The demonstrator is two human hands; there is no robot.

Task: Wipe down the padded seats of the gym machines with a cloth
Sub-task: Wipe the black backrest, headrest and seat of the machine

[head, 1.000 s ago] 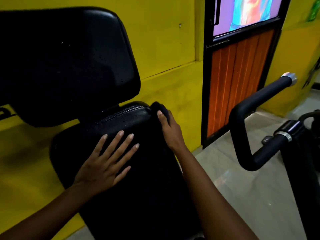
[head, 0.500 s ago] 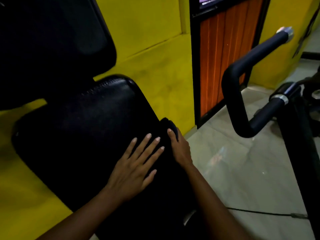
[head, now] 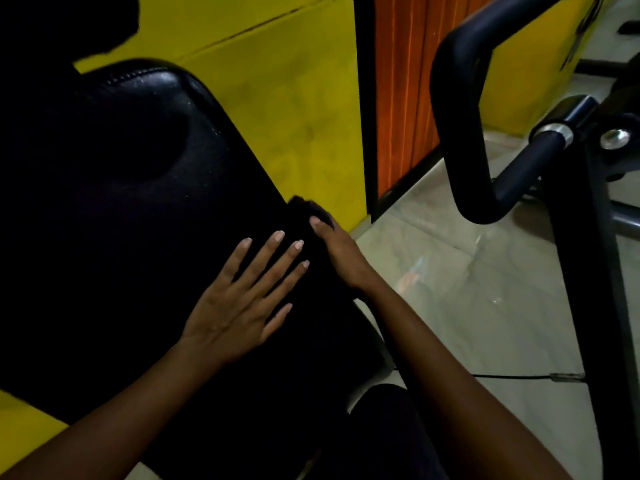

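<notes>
our right hand [head: 341,259] grips cloth [head: 304,206] at seat [head: 138,202] edge, left hand [head: 239,303] flat, spread. that close, cloth may slide off

Bare forearms [head: 433,348], long-nailed left hand [head: 235,306]

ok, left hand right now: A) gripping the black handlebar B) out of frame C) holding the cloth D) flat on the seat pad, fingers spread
D: the left hand lies flat on the seat pad with fingers spread, while the right hand grips the cloth at the pad's right edge.
</notes>
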